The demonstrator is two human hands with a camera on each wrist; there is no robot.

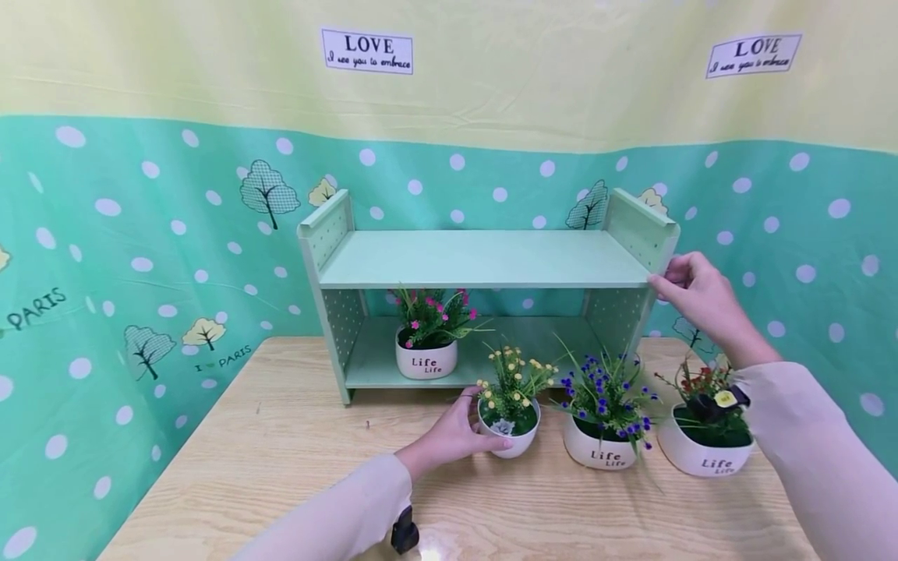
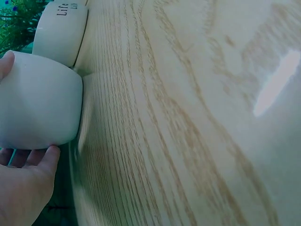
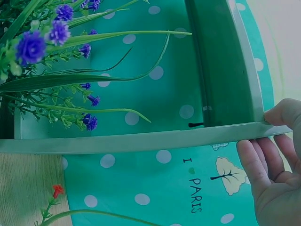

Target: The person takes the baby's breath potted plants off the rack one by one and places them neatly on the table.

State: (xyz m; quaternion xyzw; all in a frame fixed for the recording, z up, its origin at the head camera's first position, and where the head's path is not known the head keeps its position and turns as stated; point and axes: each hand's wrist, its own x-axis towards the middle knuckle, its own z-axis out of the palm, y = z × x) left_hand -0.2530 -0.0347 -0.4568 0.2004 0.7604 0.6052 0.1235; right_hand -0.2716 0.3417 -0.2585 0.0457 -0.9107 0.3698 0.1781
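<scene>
My left hand (image 1: 452, 435) grips a small white pot (image 1: 521, 444) of yellow flowers on the table, in front of the shelf. Its thumb lies across the pot's front and the fingers curl round the left side. In the left wrist view the white pot wall (image 2: 44, 101) sits between thumb and fingers. With my right hand (image 1: 705, 300) I pinch the right side panel of a pale green two-tier shelf (image 1: 484, 257), at upper-board height. The right wrist view has the thumb on one face of the panel edge (image 3: 197, 134) and the fingers on the other.
A pot with pink flowers (image 1: 426, 361) stands on the lower shelf at the left. Right of the held pot, a pot with purple flowers (image 1: 599, 448) and one with red flowers (image 1: 705, 452) stand on the wooden table (image 1: 266, 436). A patterned curtain (image 1: 140, 234) hangs behind.
</scene>
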